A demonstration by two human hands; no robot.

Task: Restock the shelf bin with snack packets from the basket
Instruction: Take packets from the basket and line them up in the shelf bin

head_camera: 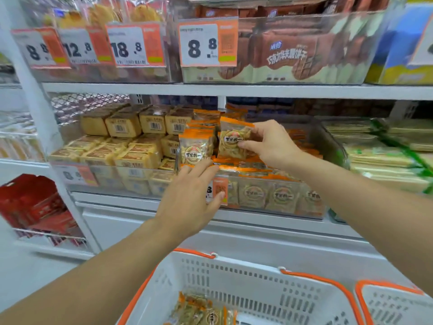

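A light, crinkly packet [235, 141] is pinched at its edge by the right hand [269, 143] over the bin [332, 146]; the left hand [191, 195], fingers straight, steadies another packet [195, 150].

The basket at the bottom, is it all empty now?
No, the basket still has a few orange snack packets lying at its bottom.

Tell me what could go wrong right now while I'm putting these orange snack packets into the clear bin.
The standing packet at the bin's left end is only steadied by your left hand; it might tip out over the front wall of the clear bin once you let go. The packet in your right hand is pinched at its edge, so it could slip. The bin already looks heaped, so more packets from the basket may slide off.
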